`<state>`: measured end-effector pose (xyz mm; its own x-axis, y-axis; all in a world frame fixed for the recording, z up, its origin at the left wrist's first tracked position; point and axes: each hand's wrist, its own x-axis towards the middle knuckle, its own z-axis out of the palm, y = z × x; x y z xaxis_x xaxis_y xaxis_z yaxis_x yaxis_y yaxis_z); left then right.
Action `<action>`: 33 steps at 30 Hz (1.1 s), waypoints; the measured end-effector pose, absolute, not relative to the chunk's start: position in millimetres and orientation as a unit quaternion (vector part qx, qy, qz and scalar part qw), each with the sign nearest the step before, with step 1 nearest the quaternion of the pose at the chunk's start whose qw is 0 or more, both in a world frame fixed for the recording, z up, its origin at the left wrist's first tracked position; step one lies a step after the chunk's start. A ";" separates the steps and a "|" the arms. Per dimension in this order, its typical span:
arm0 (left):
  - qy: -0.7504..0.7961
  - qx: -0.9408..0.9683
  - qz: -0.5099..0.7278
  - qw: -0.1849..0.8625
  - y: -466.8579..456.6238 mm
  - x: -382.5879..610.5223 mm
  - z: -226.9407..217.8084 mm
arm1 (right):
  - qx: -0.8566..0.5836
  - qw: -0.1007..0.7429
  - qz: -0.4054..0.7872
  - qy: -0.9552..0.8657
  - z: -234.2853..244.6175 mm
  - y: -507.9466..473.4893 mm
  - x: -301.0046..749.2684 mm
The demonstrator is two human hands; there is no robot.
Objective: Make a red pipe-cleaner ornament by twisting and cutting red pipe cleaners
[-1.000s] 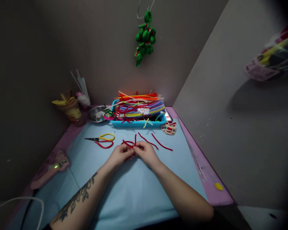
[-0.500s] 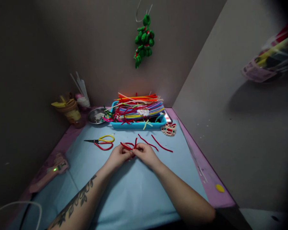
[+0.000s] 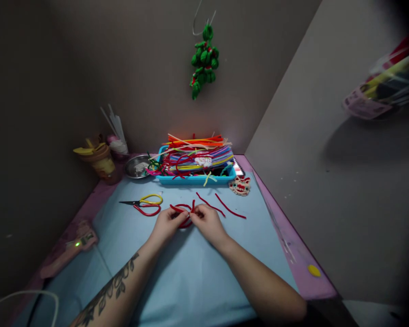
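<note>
Between my hands, above the middle of the blue cloth, is a bent red pipe cleaner (image 3: pixel 185 225) curved into a loop, with loose ends sticking out. My left hand (image 3: pixel 168 222) pinches it from the left, thumb against fingers. From the other side my right hand (image 3: pixel 207 221) is closed on it close to the left fingertips. Whether it is one stem or more I cannot tell, as the fingers cover part of it. Two loose red pipe cleaners, one nearer (image 3: pixel 210 204) and one farther right (image 3: pixel 230 207), lie just beyond my right hand.
Scissors (image 3: pixel 138 203) with yellow and red handles lie left of my hands. Behind stands a blue tray (image 3: pixel 197 180) heaped with pipe cleaners, beside a metal bowl (image 3: pixel 131 170). A pink glue gun (image 3: pixel 78 243) rests at left. A green ornament (image 3: pixel 204 59) hangs above.
The fingers have shifted slightly on the red pipe cleaner, and more of its loop shows below my hands. The whole view has moved a little; the other things lie as before.
</note>
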<state>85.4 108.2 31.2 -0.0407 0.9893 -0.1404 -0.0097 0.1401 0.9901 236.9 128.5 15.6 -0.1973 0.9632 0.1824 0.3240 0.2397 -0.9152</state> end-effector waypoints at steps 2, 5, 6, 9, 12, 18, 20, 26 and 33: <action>0.540 0.448 0.482 0.525 108.3 85.3 32.2 | -0.473 0.415 0.405 -0.664 16.0 128.7 236.9; 0.528 0.440 0.483 0.542 108.0 85.2 35.8 | -0.455 0.412 0.456 -0.644 19.3 129.8 237.9; 0.525 0.434 0.483 0.550 107.8 85.2 37.2 | -0.449 0.410 0.475 -0.636 20.8 130.3 238.4; 0.522 0.426 0.489 0.553 107.4 85.4 40.2 | -0.435 0.404 0.522 -0.613 24.3 131.9 240.0; 0.521 0.438 0.495 0.540 107.3 85.5 41.2 | -0.423 0.397 0.554 -0.597 26.3 133.0 241.1; 0.530 0.446 0.497 0.523 106.2 86.0 39.8 | -0.412 0.391 0.580 -0.584 29.4 133.6 241.4; 0.527 0.455 0.497 0.518 106.6 85.4 39.8 | -0.422 0.399 0.573 -0.578 29.4 133.8 241.5; 0.510 0.526 0.430 0.528 111.6 78.0 37.9 | -0.469 0.433 0.570 -0.518 25.2 137.2 243.3; 0.556 0.496 0.414 0.524 113.6 68.7 39.3 | -0.487 0.448 0.665 -0.347 24.0 147.8 250.1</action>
<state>68.7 113.6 39.3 0.0403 0.9843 -0.1720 0.1174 0.1663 0.9791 250.1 147.8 24.0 -0.1253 0.9331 -0.3370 -0.2574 -0.3587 -0.8973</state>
